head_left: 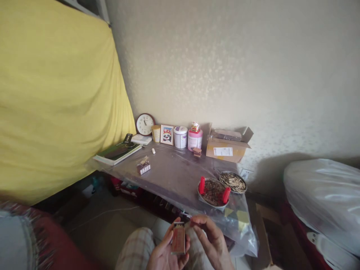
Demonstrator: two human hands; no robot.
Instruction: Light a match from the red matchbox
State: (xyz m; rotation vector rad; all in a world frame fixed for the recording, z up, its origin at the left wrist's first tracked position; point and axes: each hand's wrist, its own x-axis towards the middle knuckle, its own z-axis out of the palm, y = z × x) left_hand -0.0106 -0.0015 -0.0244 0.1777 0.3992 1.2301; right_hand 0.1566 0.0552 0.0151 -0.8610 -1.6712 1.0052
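Low in the head view, my left hand (162,252) is wrapped round a reddish matchbox (178,240), holding it upright over my lap. Pale matchsticks (179,225) show at its upper end. To its right, my right hand (213,240) has thumb and forefinger pinched together, apart from the box. Whatever lies between those fingertips, if anything, is too small to make out. Beyond the hands, a bowl (199,198) of dark brown bits has two red clips or pegs on its rim. Behind it sits a round dish (245,185) heaped with light matchsticks.
On the plastic-covered table (171,168) are a stack of small boxes (144,167), a green book (118,153), a clock (145,124), a panda picture (167,135), two tins (180,138) and a cardboard box (222,150). An open carton (264,234) stands right. Yellow cloth (62,97) hangs left.
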